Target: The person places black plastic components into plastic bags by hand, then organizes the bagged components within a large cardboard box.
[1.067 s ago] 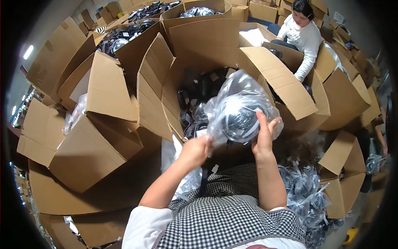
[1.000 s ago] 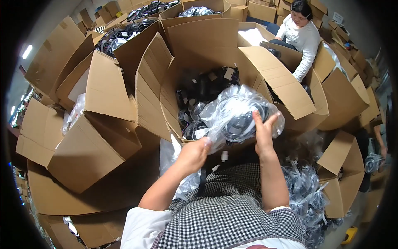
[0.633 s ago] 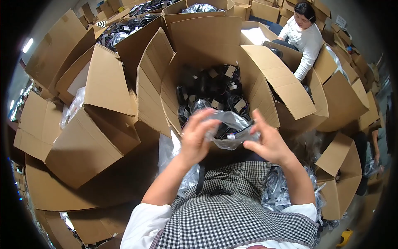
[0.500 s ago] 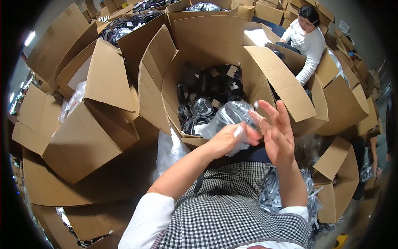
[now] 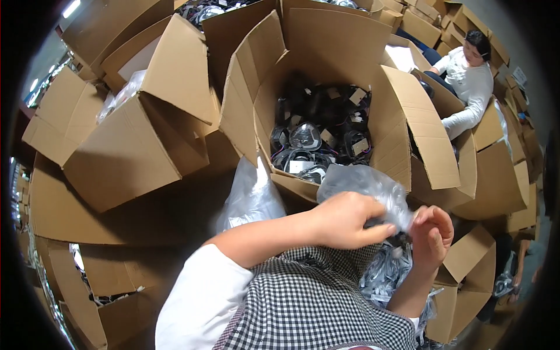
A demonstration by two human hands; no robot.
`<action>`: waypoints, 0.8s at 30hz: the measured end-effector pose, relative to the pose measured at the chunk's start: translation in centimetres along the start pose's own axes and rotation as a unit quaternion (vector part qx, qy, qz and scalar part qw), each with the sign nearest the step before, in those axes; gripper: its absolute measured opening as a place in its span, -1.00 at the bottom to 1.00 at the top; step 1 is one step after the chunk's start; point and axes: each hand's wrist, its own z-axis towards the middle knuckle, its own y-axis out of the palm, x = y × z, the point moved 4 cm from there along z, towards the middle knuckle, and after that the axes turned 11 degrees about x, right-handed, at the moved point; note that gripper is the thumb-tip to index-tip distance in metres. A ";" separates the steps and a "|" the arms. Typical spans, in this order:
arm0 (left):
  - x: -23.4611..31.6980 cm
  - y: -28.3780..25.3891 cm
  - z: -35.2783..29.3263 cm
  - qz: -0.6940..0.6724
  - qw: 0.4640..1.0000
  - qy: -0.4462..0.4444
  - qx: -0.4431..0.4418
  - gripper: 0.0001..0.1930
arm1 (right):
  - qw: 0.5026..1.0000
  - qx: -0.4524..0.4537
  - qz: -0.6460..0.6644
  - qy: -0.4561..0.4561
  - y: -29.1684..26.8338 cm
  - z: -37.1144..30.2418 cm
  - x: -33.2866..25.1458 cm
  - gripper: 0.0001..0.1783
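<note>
Cardboard cartons (image 5: 134,151) are crowding the left half of the frame, flaps standing open. Right of centre, the open box (image 5: 326,87) is holding black bagged items (image 5: 321,140), packed loosely inside. Just below it, at lower centre-right, the left hand (image 5: 344,219) is closing around the lower end of a clear plastic bag (image 5: 364,186) with a dark item inside, while the right hand (image 5: 431,233) is pinching the same bag from the right, fingers curled at its edge. The bag is sitting between both hands, just in front of the box's near wall. Judged from this, the step in hand is handling one bagged piece; the next move likely calls for a steady two-handed grip. At upper right, another person (image 5: 469,76) is working among boxes.
</note>
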 end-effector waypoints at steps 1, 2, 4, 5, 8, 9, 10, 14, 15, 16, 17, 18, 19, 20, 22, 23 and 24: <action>1.2 -1.2 -0.2 0.172 0.983 0.035 -0.054 -0.71 | 0.999 -0.011 0.010 0.037 -0.3 -0.5 -0.4 -0.53; 1.3 -2.2 -0.2 0.212 0.963 0.133 0.097 -0.62 | 0.999 -0.023 -0.020 0.033 -1.8 -1.2 -0.4 -0.54; -2.9 -5.7 1.0 0.304 0.944 0.087 0.095 -0.67 | 0.991 0.114 -0.067 0.013 -5.8 -2.3 -2.0 -0.57; -5.6 -7.0 0.9 0.327 0.940 0.036 0.091 -0.68 | 0.979 0.198 -0.030 0.028 -6.6 -2.6 -2.9 -0.58; -8.1 -5.6 -2.1 -0.188 0.962 -0.194 -0.035 -0.71 | 0.946 0.310 -0.079 -0.054 -11.3 -7.0 -6.1 -0.62; -9.3 -7.0 -2.6 -0.228 0.942 -0.244 0.021 -0.78 | 0.937 0.338 0.012 -0.088 -11.8 -8.3 -8.6 -0.63; -11.7 -8.9 -4.5 -0.208 0.923 -0.298 0.127 -0.78 | 0.934 0.343 -0.044 -0.088 -13.9 -10.5 -10.3 -0.62; -20.9 -12.4 -11.8 -0.055 0.807 -0.493 0.321 -0.75 | 0.825 0.522 -0.171 -0.135 -18.7 -18.3 -15.2 -0.55; -20.5 -12.2 -12.1 -0.069 0.770 -0.578 0.262 -0.75 | 0.823 0.523 -0.174 -0.136 -20.0 -19.7 -15.3 -0.55; -21.0 -11.8 -12.5 -0.064 0.773 -0.573 0.264 -0.75 | 0.773 0.512 -0.372 0.042 -22.8 -21.6 -13.5 -0.52; -23.0 -10.5 -13.6 -0.198 0.727 -0.601 0.267 -0.76 | 0.663 0.460 -0.550 0.218 -24.2 -22.9 -11.9 -0.49; -24.0 -9.5 -14.4 -0.327 0.665 -0.616 0.267 -0.77 | 0.633 0.382 -0.622 0.257 -25.0 -23.6 -9.4 -0.44; -24.2 -9.6 -14.5 -0.327 0.665 -0.616 0.268 -0.77 | 0.594 0.299 -0.687 0.292 -24.5 -23.6 -7.6 -0.39; -24.3 -9.8 -14.4 -0.346 0.668 -0.596 0.280 -0.77 | 0.595 0.298 -0.687 0.292 -24.3 -23.3 -7.1 -0.39; -23.9 -10.8 -14.3 -0.345 0.689 -0.552 0.318 -0.81 | 0.403 0.308 -0.796 0.330 -22.1 -20.8 -6.4 -0.30; -24.7 -11.5 -14.9 -0.312 0.707 -0.538 0.337 -0.86 | 0.402 0.308 -0.797 0.329 -22.6 -20.3 -6.3 -0.30; -25.6 -12.3 -15.7 -0.234 0.741 -0.535 0.331 -0.86 | 0.465 0.277 -0.801 0.257 -23.2 -19.1 -5.8 -0.31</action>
